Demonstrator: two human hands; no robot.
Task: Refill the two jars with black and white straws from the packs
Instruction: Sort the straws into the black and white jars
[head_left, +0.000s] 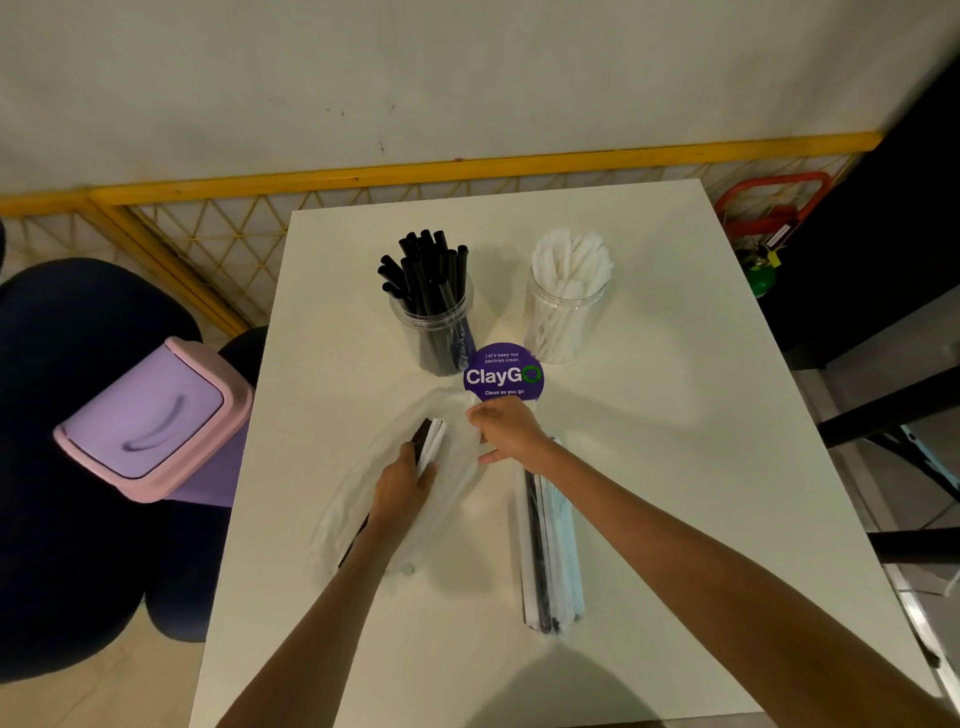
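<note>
Left hand (402, 487) curled round a few black and white straws (431, 440) inside the open pack (356, 499) on the worktop (675, 415), right hand (508, 429) pinching the pack's mouth, I judge I'm mid-pull and must next sort them into the black-straw jar (435, 325) and white-straw jar (563, 317) beyond.

A white square worktop (649, 467) stands near a scuffed off-white wall (415, 78), which is edged below by a yellow rail (467, 169) over pale lattice (218, 234). At left, a lilac swing-lid bin (150, 415) with a pink rim sits before dark blue seating (78, 364). At right is a red trolley frame (774, 202).
</note>
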